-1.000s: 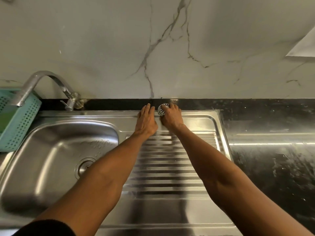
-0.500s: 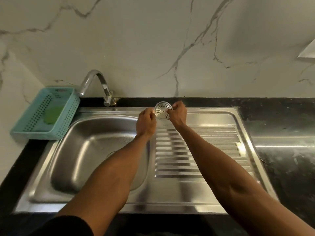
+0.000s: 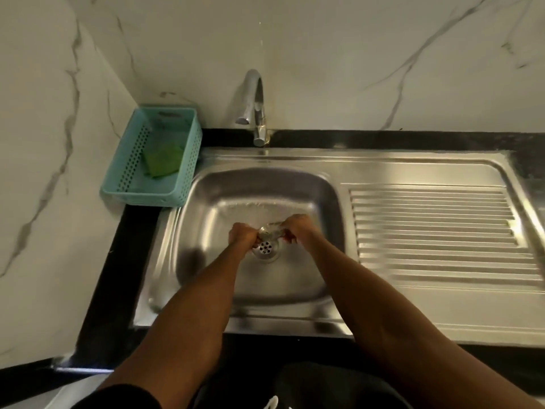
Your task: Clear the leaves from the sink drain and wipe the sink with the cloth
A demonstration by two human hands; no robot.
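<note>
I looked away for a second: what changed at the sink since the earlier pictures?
Both hands, left hand and right hand, carried the strainer from the back ledge by the drainboard down into the basin, just above the drain. Their grip on it stayed. The basket and tap sit as before.

The sink (image 3: pixel 295 178) is brushed stainless steel, shiny with soft reflections, its drainboard (image 3: pixel 436 231) ribbed. The tap (image 3: pixel 254 107) is polished chrome. The basket (image 3: pixel 153 160) is matt turquoise plastic, perforated. The walls (image 3: pixel 324 54) are smooth white veined marble; the countertop (image 3: pixel 112 276) is glossy black stone.
</note>
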